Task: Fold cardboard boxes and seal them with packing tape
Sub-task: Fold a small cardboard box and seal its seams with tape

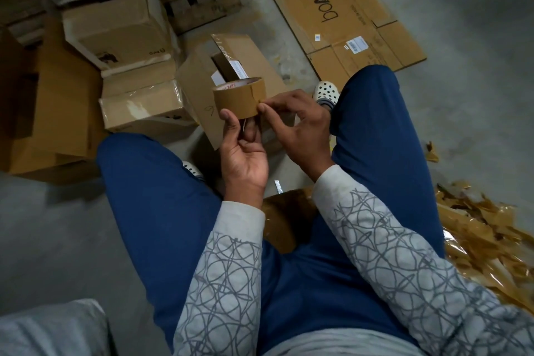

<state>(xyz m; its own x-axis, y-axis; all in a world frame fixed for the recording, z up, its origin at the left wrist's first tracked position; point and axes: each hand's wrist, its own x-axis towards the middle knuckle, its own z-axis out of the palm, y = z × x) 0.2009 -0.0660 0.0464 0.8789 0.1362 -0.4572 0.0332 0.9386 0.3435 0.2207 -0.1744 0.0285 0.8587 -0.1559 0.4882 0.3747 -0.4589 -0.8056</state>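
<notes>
A roll of brown packing tape [237, 98] is held up in front of me, above my knees. My left hand [244, 150] grips it from below, thumb on the near side and fingers inside the core. My right hand [297, 130] pinches at the tape's loose end on the roll's right side with thumb and forefinger. Behind the roll, a small cardboard box [248, 58] stands on the floor with its flaps open and a smaller box inside.
More cardboard boxes [121, 26] are stacked at the left, some sealed with clear tape. A flattened carton printed "boat" [344, 17] lies on the concrete floor at the upper right. Torn brown tape scraps [485, 240] are piled at the right. A wooden pallet [199, 0] sits behind.
</notes>
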